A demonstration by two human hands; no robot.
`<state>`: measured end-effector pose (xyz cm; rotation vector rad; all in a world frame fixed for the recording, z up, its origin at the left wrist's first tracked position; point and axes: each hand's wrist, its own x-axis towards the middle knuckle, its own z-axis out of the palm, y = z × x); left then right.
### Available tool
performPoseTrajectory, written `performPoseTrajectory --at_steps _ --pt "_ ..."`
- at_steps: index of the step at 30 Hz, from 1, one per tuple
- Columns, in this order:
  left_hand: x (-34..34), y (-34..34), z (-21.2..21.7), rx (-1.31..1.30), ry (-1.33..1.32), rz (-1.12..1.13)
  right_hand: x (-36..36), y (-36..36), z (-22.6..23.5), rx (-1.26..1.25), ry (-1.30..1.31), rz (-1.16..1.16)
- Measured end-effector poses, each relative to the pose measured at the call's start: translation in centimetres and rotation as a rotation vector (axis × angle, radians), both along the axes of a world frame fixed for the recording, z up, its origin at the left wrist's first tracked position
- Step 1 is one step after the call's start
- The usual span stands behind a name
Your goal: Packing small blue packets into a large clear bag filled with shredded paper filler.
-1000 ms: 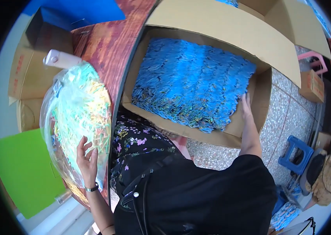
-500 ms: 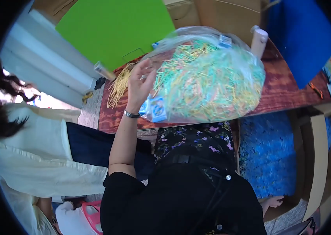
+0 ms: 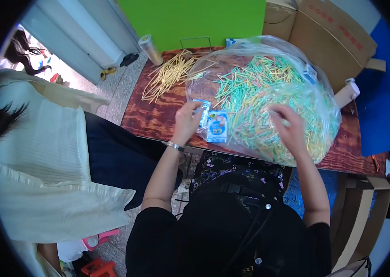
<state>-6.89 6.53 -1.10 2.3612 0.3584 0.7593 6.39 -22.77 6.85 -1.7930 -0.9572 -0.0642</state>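
Note:
A large clear plastic bag (image 3: 324, 99) lies on the table, spread open around many thin sticks (image 3: 250, 81) in green, yellow and pink. At its left front edge, my left hand (image 3: 187, 123) has its fingers closed on a small blue-and-white packet (image 3: 205, 110). Another such packet (image 3: 217, 127) lies just right of it, near the table's front. My right hand (image 3: 291, 128) is over the bag's front right part, fingers curled in; whatever they hold, if anything, cannot be made out.
Loose yellow sticks (image 3: 169, 76) lie on the reddish wood table (image 3: 142, 117), beside a tape roll stack (image 3: 150, 50). A pale bottle (image 3: 347, 93) stands at right, cardboard (image 3: 326, 39) behind. Below right is an open carton (image 3: 361, 221). A person in white (image 3: 42, 138) is close at left.
My left hand has come down from above the bag onto a packet. My right hand has moved up from the carton of blue packets to the bag. The view has shifted.

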Motion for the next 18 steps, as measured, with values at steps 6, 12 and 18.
performPoseTrajectory --at_steps 6,12,18 --pt "-1.7 -4.6 -2.7 0.191 0.139 -0.201 4.5 17.9 -7.4 -0.426 -0.296 0.426" --pt "-2.9 -4.9 -4.9 0.263 0.258 -0.289 3.5 19.3 -9.2 -0.987 -0.335 0.490" --pt "-2.3 -4.3 -4.6 0.232 0.254 -0.311 4.6 18.4 -10.3 -0.972 -0.165 0.528"
